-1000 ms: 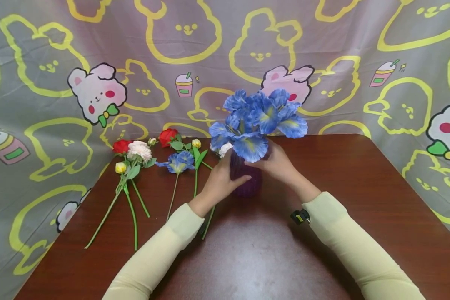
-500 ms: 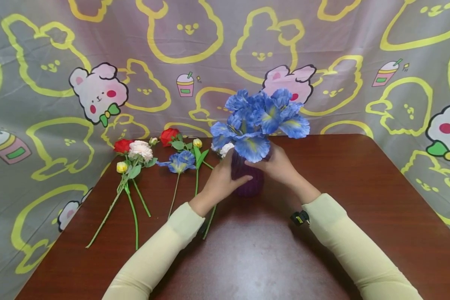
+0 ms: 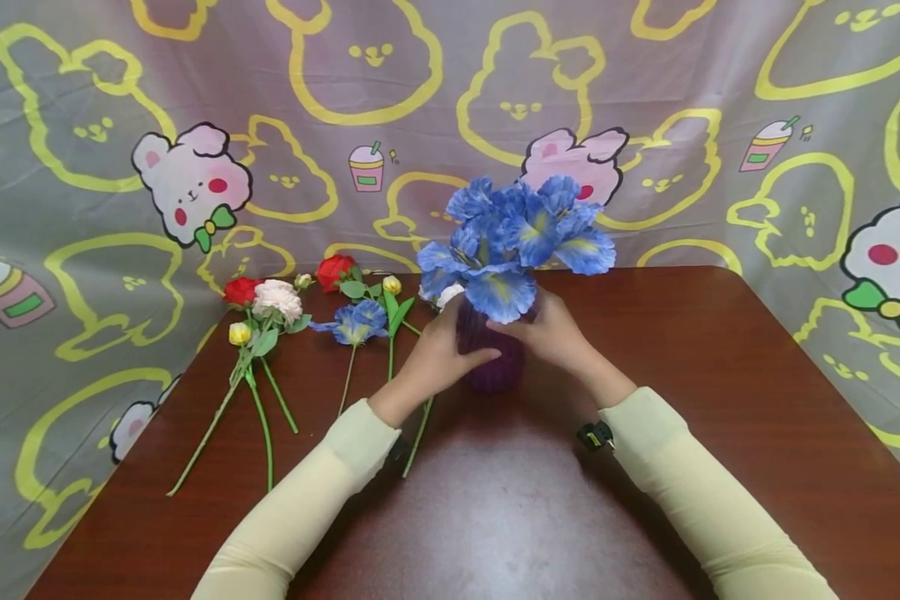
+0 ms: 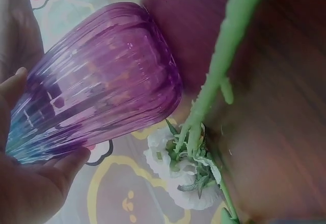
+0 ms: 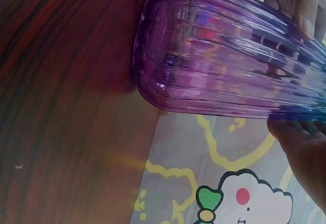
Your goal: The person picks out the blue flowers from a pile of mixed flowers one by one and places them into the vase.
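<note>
A ribbed glass vase point(image 3: 492, 377), purple at the base and bluish near the neck, stands upright on the table. Several blue irises point(image 3: 521, 242) fan out of its top and cover its mouth in the head view. My left hand point(image 3: 437, 354) holds the vase from the left, thumb across its front. From the other side my right hand point(image 3: 558, 335) holds it near the neck, partly hidden by the petals. Each wrist view shows fingers against the glass, with the vase point(image 4: 112, 66) seen from below the neck and its base on the wood.
Left of the vase lie loose stems: red roses point(image 3: 335, 272), a pale pink flower point(image 3: 277, 302), yellow tulips point(image 3: 239, 334) and one blue iris point(image 3: 358, 322). A white flower point(image 4: 173, 158) lies behind my left hand. A patterned curtain point(image 3: 375, 100) borders the brown table point(image 3: 720, 375).
</note>
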`<state>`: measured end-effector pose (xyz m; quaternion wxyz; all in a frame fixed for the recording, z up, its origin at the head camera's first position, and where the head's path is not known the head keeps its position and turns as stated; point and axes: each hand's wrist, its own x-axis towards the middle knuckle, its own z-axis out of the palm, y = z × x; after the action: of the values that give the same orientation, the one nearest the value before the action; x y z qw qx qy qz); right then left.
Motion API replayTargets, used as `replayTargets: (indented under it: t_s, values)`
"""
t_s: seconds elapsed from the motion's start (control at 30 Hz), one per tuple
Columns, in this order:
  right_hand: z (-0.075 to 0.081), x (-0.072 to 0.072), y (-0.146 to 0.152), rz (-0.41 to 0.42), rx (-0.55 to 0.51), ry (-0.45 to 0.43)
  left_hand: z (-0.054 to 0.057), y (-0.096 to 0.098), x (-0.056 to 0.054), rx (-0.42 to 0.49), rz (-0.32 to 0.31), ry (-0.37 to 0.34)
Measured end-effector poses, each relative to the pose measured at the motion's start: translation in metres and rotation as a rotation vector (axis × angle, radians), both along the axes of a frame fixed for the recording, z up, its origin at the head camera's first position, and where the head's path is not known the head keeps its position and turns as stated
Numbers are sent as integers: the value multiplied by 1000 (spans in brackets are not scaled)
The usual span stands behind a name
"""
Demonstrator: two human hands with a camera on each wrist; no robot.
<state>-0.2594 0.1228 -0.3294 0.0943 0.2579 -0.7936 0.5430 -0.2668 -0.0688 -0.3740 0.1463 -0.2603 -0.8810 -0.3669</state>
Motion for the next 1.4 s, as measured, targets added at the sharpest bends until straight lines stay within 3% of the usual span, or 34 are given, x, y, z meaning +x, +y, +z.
replayTargets:
  t_s: [0.27, 0.53, 0.7, 0.93, 1.1, 1.4]
  values:
    - [1, 1, -1, 6, 3, -6, 7, -6, 2, -49, -7, -33]
    - [2, 1, -1, 6, 8, -19, 21, -26, 10, -147, -11, -128]
    - [4, 3, -2, -4, 12, -25, 24, -47, 17, -213, 50, -182]
    - [3, 1, -2, 6, -11, -62, 19, -79, 21, -269, 139, -222]
    - [4, 1, -1, 10, -7, -57, 15, -104, 21, -329, 225, -252]
    - [3, 1, -1, 10, 0, -51, 2, -136, 16, -440, 315, -339]
